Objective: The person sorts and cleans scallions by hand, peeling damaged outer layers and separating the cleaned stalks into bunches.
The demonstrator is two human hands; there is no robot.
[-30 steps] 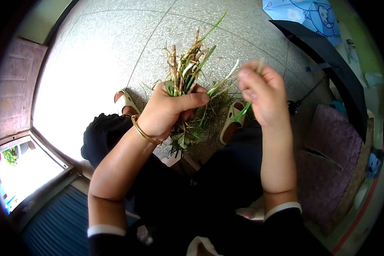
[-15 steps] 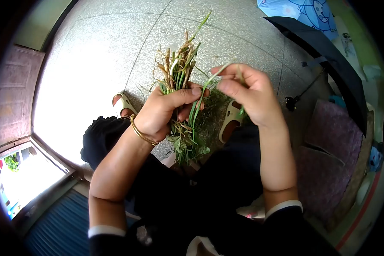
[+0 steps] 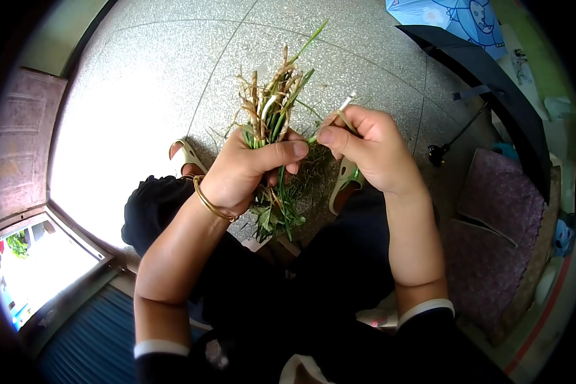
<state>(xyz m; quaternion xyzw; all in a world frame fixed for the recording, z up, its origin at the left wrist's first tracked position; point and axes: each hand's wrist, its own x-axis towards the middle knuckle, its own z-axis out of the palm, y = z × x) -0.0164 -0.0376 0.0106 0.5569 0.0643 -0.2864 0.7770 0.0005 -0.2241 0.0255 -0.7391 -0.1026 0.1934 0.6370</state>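
A bundle of green plants with brown and white stalks [image 3: 265, 112] stands upright in my left hand [image 3: 249, 163], its stalk ends pointing away from me and its leaves hanging below the fist. My left thumb presses on a green stem at the bundle's right side. Close by on the right, my right hand [image 3: 371, 144] pinches a thin stem with a white end [image 3: 347, 102] between thumb and fingers. Loose greens and root bits [image 3: 313, 173] lie on the floor beneath my hands, partly hidden by them.
My feet wear pale slippers [image 3: 187, 155] on the speckled floor [image 3: 173, 70]. An open black umbrella [image 3: 486, 83] and a blue patterned one [image 3: 454, 16] are at the upper right. Purple padding [image 3: 493, 217] is at the right, a wooden door [image 3: 25, 134] at the left.
My right hand has closed in a pinch and come near my left thumb, after being farther right a second ago. My left hand keeps its hold on the bundle.
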